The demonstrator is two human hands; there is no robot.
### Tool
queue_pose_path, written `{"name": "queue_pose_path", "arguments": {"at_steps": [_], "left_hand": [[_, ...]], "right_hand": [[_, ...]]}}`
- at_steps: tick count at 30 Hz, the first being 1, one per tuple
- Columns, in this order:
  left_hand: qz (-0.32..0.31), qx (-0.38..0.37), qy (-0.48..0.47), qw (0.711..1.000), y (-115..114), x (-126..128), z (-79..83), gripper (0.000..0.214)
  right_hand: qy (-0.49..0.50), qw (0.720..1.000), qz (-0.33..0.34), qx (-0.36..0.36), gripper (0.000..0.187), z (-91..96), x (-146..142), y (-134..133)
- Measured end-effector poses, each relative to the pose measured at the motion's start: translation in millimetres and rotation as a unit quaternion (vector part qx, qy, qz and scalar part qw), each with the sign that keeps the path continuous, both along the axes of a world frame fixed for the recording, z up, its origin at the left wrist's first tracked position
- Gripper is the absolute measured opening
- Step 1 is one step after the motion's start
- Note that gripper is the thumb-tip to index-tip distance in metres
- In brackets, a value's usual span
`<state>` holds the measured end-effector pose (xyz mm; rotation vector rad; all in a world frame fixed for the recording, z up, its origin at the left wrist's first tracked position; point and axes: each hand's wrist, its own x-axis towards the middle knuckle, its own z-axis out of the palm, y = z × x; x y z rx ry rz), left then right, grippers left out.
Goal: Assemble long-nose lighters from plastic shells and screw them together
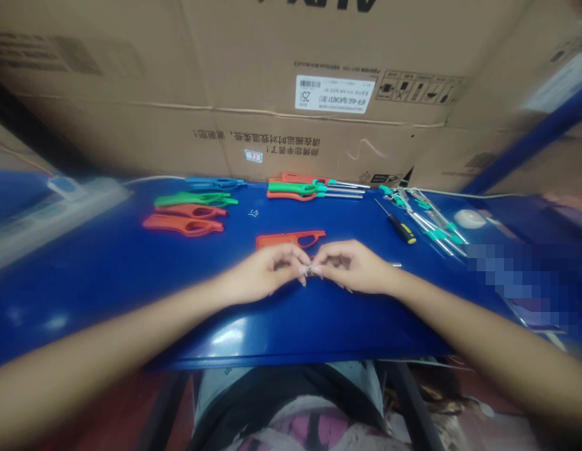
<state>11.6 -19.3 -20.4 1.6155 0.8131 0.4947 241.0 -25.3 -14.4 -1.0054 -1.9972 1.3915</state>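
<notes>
Over the middle of the blue table, my left hand [281,268] and my right hand [349,266] meet fingertip to fingertip. Both pinch a tiny silvery part [310,269] between thumb and forefinger; its kind is too small to make out. Just behind the hands lies an orange lighter casing [291,240] with a trigger loop. To the right of my right hand a small metal spring-like piece [394,265] rests on the table, partly hidden by the wrist.
Red casings [185,224], a green casing [192,199] and blue casings [210,183] lie at left. Lighters with metal tubes [314,188] sit at the back. Loose tubes with teal ends [434,225] and a screwdriver [400,228] are at right. A cardboard wall [154,138] stands behind.
</notes>
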Motion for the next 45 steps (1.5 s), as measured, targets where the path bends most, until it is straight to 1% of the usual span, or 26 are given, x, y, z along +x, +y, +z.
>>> {"name": "queue_pose_path", "arguments": {"at_steps": [8, 17, 25, 30, 35, 37, 42, 45], "left_hand": [[0.0, -0.002, -0.006, 1.0, -0.3, 0.5, -0.1, 0.023], [0.004, -0.008, -0.003, 1.0, -0.2, 0.8, -0.1, 0.024], [0.006, -0.017, -0.01, 1.0, -0.8, 1.5, -0.8, 0.023], [0.01, -0.017, -0.008, 1.0, -1.6, 2.5, -1.6, 0.022], [0.014, -0.016, -0.006, 1.0, -0.8, 2.7, -2.1, 0.023], [0.02, -0.021, -0.005, 1.0, -0.5, 2.7, -0.9, 0.025], [0.024, -0.045, 0.006, 0.999, -0.6, 2.8, 3.0, 0.03], [0.03, -0.047, 0.001, 0.998, -0.8, 3.5, 3.2, 0.031]], "right_hand": [[-0.005, 1.0, 0.001, -0.003, 0.025, 2.5, 0.4, -0.2], [-0.01, 1.0, 0.001, 0.002, 0.027, 1.0, 0.2, 0.1], [-0.015, 0.999, 0.001, 0.03, 0.031, -0.3, -0.8, 1.1], [-0.016, 0.999, -0.002, 0.035, 0.029, -3.1, 0.0, 1.2], [-0.027, 0.999, -0.005, 0.044, 0.028, -1.9, -1.1, 0.7], [-0.022, 0.999, -0.008, 0.031, 0.029, -0.5, -1.6, 0.3], [0.008, 0.998, -0.024, -0.056, 0.032, 3.0, -1.0, -0.3], [0.017, 0.996, -0.038, -0.075, 0.033, 3.4, -0.9, 0.0]]}}
